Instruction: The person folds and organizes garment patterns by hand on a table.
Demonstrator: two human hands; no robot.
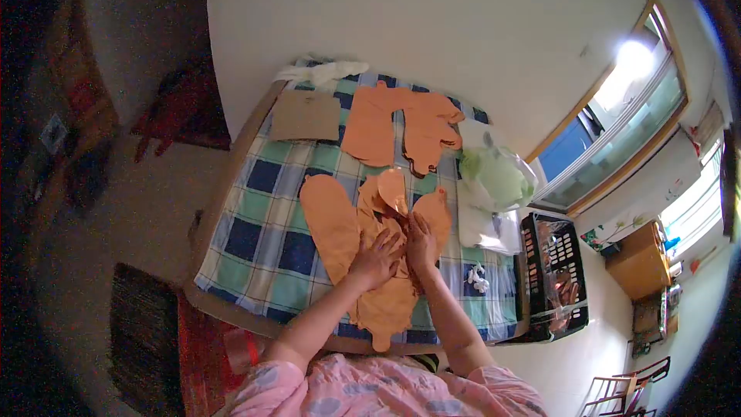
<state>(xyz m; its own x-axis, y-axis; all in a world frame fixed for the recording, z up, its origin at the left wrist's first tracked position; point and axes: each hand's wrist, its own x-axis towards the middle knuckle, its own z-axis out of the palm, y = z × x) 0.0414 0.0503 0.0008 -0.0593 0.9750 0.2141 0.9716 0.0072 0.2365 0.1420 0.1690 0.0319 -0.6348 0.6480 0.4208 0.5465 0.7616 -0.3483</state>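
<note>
Several flat orange pieces lie on a checked cloth. My left hand (377, 260) rests with spread fingers on a crumpled orange piece (386, 305) near the front edge. Beside it, my right hand (421, 244) touches the same pile, its fingers close together at a folded edge; what they hold, if anything, is hidden. A smooth, rounded orange piece (330, 216) lies left of my hands, and another (438, 212) is partly under my right hand's side. Farther back lie more orange pieces (372, 125), some stacked with dark edges.
The checked cloth (239, 270) covers a bed-like surface. A brown cardboard square (305, 116) and white cloth (328, 72) lie at the back left. At right are a pale green plastic bag (494, 174), small white bits (478, 278) and a black crate (576, 278).
</note>
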